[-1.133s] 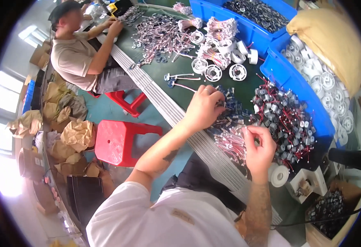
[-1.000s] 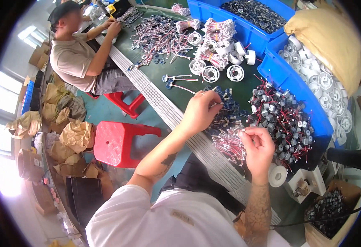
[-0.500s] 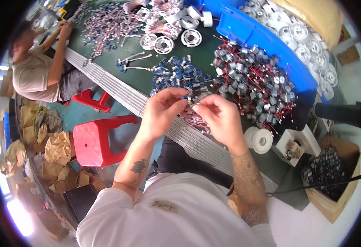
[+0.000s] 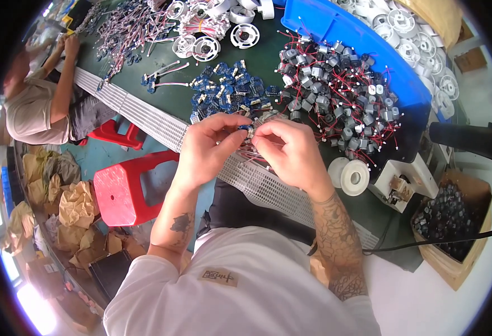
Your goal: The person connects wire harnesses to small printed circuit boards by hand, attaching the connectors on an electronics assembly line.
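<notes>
My left hand (image 4: pixel 208 150) pinches a small blue circuit board (image 4: pixel 244 127) with a pale connector between thumb and fingertips. Close against it, my right hand (image 4: pixel 292 152) has thumb and forefinger pressed together at the board's connector side; the fingertips cover whatever small part is in them. Thin wires (image 4: pixel 250 151) lie under and between the hands, at the edge of the perforated metal strip. Just beyond my fingers is a heap of blue circuit boards (image 4: pixel 223 92). Right of it spreads a pile of small grey motors (image 4: pixel 335 92) with red leads.
A blue bin (image 4: pixel 335 25) borders the motors, with white plastic wheels (image 4: pixel 403 42) behind. A white spool (image 4: pixel 354 177) and a white bracket (image 4: pixel 405 182) stand right of my right hand. Red stools (image 4: pixel 120 193) are at left, near a seated co-worker (image 4: pixel 41 106).
My hands have drawn closer together, and the right fingertips now meet the board in my left. The whole view has shifted slightly, moving the piles left and up in the picture.
</notes>
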The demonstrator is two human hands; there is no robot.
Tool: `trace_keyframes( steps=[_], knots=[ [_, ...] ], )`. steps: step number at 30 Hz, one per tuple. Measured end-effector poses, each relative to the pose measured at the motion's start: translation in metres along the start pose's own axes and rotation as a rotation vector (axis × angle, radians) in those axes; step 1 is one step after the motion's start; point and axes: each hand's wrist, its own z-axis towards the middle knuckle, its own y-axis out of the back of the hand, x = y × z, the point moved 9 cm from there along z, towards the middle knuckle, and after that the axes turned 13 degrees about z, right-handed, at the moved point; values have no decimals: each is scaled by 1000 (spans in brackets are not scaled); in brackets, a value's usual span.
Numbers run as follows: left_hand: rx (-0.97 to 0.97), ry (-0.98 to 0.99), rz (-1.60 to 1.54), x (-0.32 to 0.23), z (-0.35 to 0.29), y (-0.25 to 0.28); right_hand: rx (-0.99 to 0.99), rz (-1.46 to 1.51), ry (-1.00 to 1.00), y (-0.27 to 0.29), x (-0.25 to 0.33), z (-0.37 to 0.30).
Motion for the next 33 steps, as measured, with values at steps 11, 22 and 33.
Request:
trace_keyframes(
  steps=[11, 22, 33],
  knots=[
    [-27, -99, 76, -8, -2, -3, -18, 12, 66, 1, 3, 0],
    [26, -132, 71, -8, 0, -5, 6, -64, 55, -2, 0, 0],
    [-564, -111, 162, 17, 39, 168, -100, -384, 261, 16, 32, 0]
  ],
)
